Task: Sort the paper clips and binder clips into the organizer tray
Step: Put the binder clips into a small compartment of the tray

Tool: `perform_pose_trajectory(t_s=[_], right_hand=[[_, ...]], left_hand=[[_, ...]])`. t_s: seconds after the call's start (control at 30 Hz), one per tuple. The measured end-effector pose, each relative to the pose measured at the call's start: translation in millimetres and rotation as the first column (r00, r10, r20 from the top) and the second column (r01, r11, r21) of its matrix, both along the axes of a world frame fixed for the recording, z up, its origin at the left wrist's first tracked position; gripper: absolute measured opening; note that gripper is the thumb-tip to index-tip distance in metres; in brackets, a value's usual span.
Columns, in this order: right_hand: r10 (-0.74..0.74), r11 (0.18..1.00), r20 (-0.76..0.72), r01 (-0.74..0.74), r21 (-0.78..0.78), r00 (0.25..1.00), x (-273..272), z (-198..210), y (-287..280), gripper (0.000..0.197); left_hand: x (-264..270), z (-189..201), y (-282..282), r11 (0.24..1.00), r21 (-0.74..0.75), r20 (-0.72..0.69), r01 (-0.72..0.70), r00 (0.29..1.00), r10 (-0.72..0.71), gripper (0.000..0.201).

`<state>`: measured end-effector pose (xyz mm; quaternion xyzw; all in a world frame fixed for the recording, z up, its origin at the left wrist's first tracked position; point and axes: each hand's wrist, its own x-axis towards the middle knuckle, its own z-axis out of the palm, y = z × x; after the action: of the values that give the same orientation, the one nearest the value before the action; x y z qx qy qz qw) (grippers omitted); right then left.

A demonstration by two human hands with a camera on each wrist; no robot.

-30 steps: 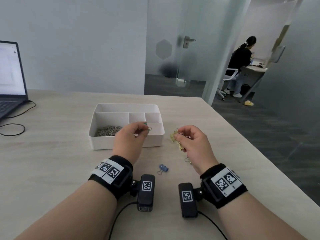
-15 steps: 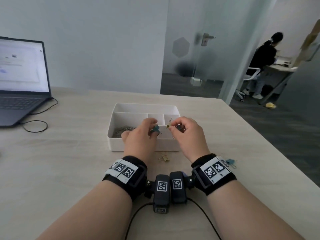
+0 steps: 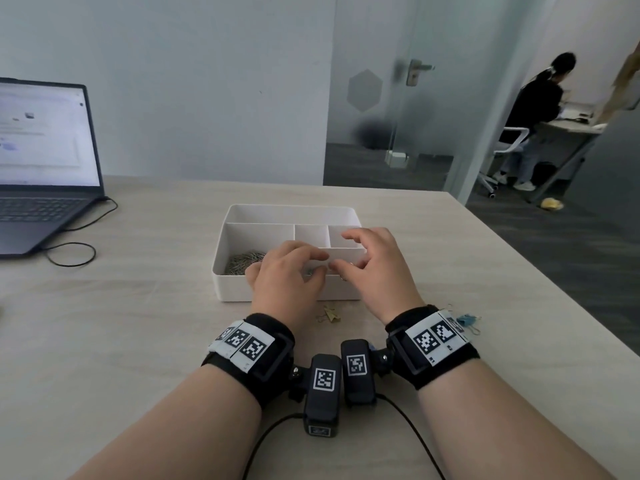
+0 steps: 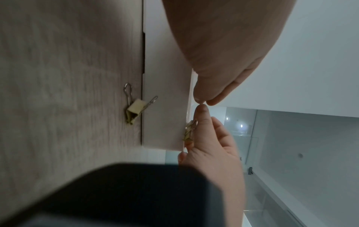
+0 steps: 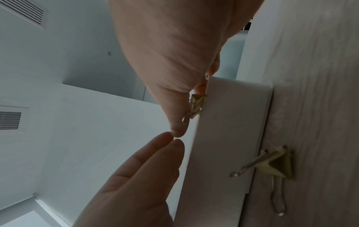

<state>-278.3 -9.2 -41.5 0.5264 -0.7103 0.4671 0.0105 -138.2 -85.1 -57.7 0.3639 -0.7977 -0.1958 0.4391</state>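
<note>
The white organizer tray (image 3: 287, 209) lies ahead with a heap of paper clips (image 3: 242, 263) in its left compartment. Both hands hover over its front right part, thumbs almost touching. My left hand (image 3: 320, 265) has straight fingers and holds nothing, as the right wrist view confirms (image 5: 170, 141). My right hand (image 3: 346, 252) spreads its fingers, but gold binder clips (image 5: 197, 106) still sit between its thumb and a curled finger at the tray's front rim (image 4: 165, 107). One gold binder clip (image 3: 329, 314) lies on the table before the tray, and a blue binder clip (image 3: 467, 320) beside my right wrist.
An open laptop (image 3: 41, 168) stands at the far left with a looped black cable (image 3: 72, 252) beside it. The table's right edge (image 3: 540, 282) runs diagonally close to the tray. Beyond a glass door a person sits at another desk.
Both hands have come over the tray's front right compartments. The blue clip no longer shows in the left hand, whose fingers have straightened. The right hand's fingers have spread.
</note>
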Motion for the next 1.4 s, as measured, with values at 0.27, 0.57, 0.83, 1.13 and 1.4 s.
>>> perform_pose_trajectory(t_s=[0.27,0.57,0.83,1.13,1.4], right_hand=[[-0.087,0.996,0.090,0.085,0.028,0.992,-9,-3,5,0.016],[-0.094,0.991,0.188,0.109,-0.073,0.978,-9,-1,34,0.010],[-0.318,0.934,0.274,0.349,-0.073,0.908,-41,1,121,0.013],[-0.384,0.877,0.234,0.273,0.396,0.893,-70,-21,145,0.075],[-0.244,0.783,0.051,0.166,0.599,0.968,-59,-17,134,0.086]], left_hand=[[6,6,11,0.995,-0.024,-0.010,0.097,0.995,-0.097,0.006],[8,2,20,0.913,0.347,0.260,0.214,0.914,-0.312,0.012],[5,-3,34,0.854,0.405,0.292,0.326,0.839,-0.459,0.042],[0,-1,62,0.918,0.312,0.552,0.244,0.741,-0.384,0.073],[6,-4,59,0.919,0.284,0.471,0.273,0.795,-0.382,0.025]])
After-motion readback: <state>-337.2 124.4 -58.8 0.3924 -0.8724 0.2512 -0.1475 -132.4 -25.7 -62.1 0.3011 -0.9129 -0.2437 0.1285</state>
